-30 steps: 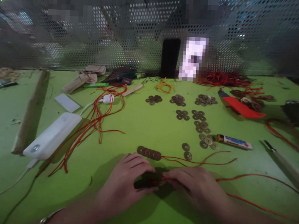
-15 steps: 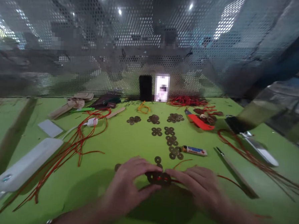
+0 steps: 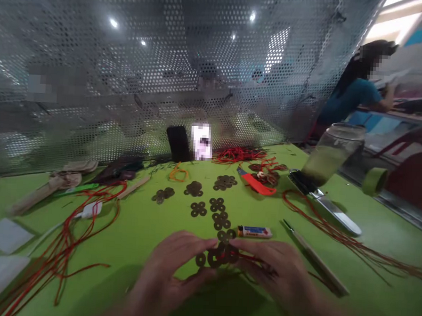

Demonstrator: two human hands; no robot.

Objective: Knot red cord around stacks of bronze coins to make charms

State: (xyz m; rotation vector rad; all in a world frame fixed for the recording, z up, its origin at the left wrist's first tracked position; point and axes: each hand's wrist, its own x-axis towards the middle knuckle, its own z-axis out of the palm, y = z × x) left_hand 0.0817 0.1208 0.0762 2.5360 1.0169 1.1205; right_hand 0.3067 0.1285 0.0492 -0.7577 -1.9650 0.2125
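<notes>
My left hand (image 3: 175,269) is closed, its fingertips and thumb at the upper and lower edges of a few dark round coins (image 3: 213,258) with holes in the middle. Closed from the other side, my right hand (image 3: 277,270) has its fingertips on the coins' right end. Red cord (image 3: 250,258) runs from the coins under the right fingers, where part of it is hidden. One loose coin (image 3: 200,260) shows between the left thumb and fingers. Just beyond my fingertips, coins (image 3: 221,220) lie in small clusters on the green table (image 3: 151,225).
Right of the clusters lie a glue tube (image 3: 254,232), an orange-red cutter (image 3: 259,184) and a thin wooden-handled tool (image 3: 320,263). A glass jar (image 3: 329,155) stands at the back right. Red cords (image 3: 68,235) spread across the left side. Phones (image 3: 178,143) lean against the perforated metal panel (image 3: 129,106).
The view has swung right, so the table's things appear further left and a seated person shows at right. My hands stay around the coins.
</notes>
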